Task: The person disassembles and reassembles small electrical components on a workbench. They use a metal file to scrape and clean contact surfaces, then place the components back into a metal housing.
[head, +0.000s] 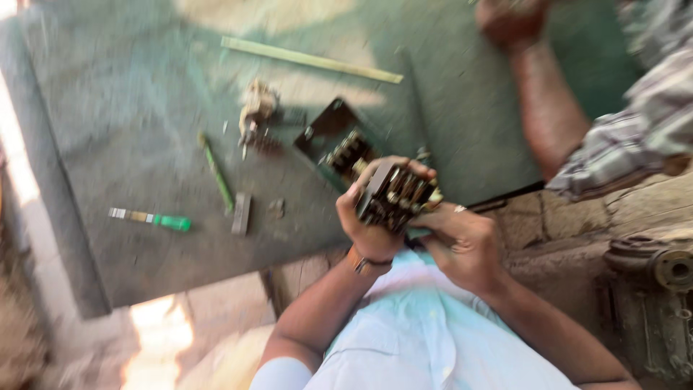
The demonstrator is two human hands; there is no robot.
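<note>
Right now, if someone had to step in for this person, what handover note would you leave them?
Left hand: grip closed around a dark blocky electrical part, held up over the edge of the green board.
Right hand: steadies the same part from below; a ring shows on one finger.
On the board: a dark plate with a second similar component, a small pale assembly, a green-handled tool, a green rod, a long pale strip.
Another person's arm rests on the board's far side.
Done or left: blur hides it; the part is in hand, off the plate.

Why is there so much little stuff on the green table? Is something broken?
Maybe taken apart. Both hands, left and right, hold a dark block; loose bits and tools lie scattered on the table. Too blurry to see damage.
</note>
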